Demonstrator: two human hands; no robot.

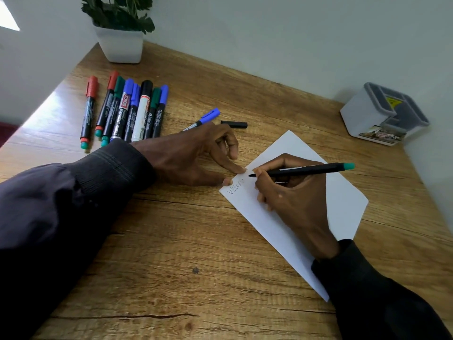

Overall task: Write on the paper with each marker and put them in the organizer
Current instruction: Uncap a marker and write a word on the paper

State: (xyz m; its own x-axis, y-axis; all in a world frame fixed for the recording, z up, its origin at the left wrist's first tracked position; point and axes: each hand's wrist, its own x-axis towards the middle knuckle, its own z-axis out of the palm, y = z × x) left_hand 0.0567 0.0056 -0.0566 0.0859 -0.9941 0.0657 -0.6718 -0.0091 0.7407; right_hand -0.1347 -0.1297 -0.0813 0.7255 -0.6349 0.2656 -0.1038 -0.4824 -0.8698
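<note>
A white sheet of paper [343, 200] lies on the wooden desk [186, 253], with faint handwriting near its left corner. My right hand [291, 192] grips a black marker with a green end [308, 169], its tip on the paper. My left hand [193, 158] presses the paper's left corner with thumb and forefinger. A black cap [234, 124] lies behind my left hand. A blue-capped marker [204, 118] lies beside it. Several markers [125, 111] with red, green, blue and black caps lie in a row at the left. The grey organizer [382, 114] stands at the far right.
A white pot with a green plant [120, 41] stands in the back left corner. Walls border the desk at the back and on the right.
</note>
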